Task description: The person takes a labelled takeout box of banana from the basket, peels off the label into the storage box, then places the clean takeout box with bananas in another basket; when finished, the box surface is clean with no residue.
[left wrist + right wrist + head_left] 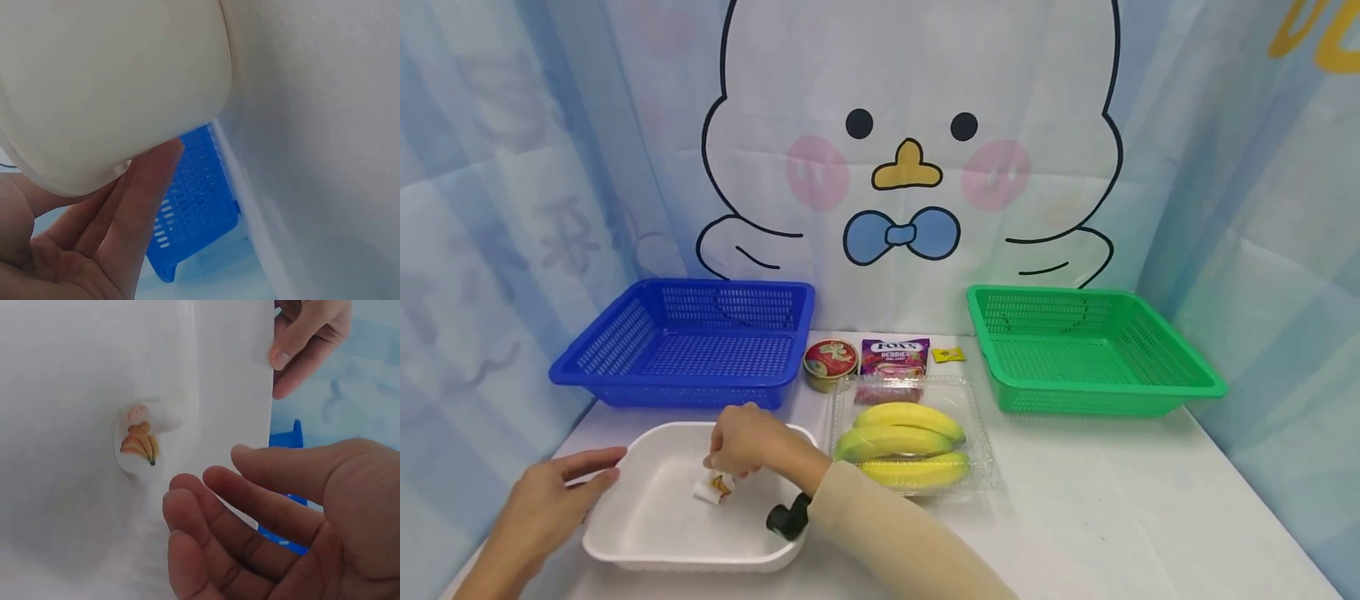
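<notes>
A white tray (647, 533) sits at the front left of the table. Inside it lies a small white packet with a banana picture (715, 487) (139, 444). My right hand (721, 467) hovers just above the packet; in the right wrist view its fingers (206, 506) are relaxed and spread, clear of the packet. My left hand (597, 471) is at the tray's left rim, and its straight fingers (134, 200) lie against the tray's outer wall (112, 81). The left hand (303, 337) also shows at the tray's edge in the right wrist view.
A blue basket (625, 367) stands at the back left and a green basket (1187, 379) at the back right. Between them are a round tin (831, 363), a purple berry candy bag (894, 357) and a yellow sweet (948, 354). Bananas (904, 443) lie in a clear container.
</notes>
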`<state>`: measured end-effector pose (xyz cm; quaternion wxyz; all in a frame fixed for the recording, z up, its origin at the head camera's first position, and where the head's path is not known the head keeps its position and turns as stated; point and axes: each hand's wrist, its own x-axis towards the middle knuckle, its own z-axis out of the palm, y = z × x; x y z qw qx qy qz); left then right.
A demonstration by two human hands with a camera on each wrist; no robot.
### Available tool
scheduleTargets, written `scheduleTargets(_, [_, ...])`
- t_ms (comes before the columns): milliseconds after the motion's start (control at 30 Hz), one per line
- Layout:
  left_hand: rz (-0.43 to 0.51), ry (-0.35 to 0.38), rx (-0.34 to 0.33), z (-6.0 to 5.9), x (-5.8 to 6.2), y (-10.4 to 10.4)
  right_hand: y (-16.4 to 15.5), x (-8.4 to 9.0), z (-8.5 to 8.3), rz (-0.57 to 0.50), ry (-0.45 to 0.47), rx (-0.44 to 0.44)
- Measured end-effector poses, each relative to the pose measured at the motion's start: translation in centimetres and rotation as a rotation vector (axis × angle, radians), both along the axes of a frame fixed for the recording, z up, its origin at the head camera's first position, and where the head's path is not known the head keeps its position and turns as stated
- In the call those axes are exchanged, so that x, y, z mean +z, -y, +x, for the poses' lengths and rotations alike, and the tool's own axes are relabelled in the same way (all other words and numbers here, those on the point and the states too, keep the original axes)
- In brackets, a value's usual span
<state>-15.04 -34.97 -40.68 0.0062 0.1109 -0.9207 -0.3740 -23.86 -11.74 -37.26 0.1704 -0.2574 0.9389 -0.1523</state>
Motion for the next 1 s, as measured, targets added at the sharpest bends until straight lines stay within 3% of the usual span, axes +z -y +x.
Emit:
scheduleTargets(200, [-0.010, 0.008, -0.002, -0.2, 0.3, 0.0, -1.0, 1.5, -0.2, -0.052, 0.007, 0.027])
scheduleTargets(433, [-0.007, 0.079, 0.008, -0.4, 0.6, 0.1, -3.2, 3.8, -0.9, -0.137, 0.012, 0.034])
scheduleTargets(733, [-0.049, -0.009, 0.009, -0.4, 0.5, 0.9, -6.8, 6.1, -1.9, -0.230, -0.003, 0.023])
scheduleTargets(1000, [-0.051, 0.025, 0.031, -0.6, 0.7, 1.6, -10.7, 7.0, -3.1, -0.261, -0.006, -0.024])
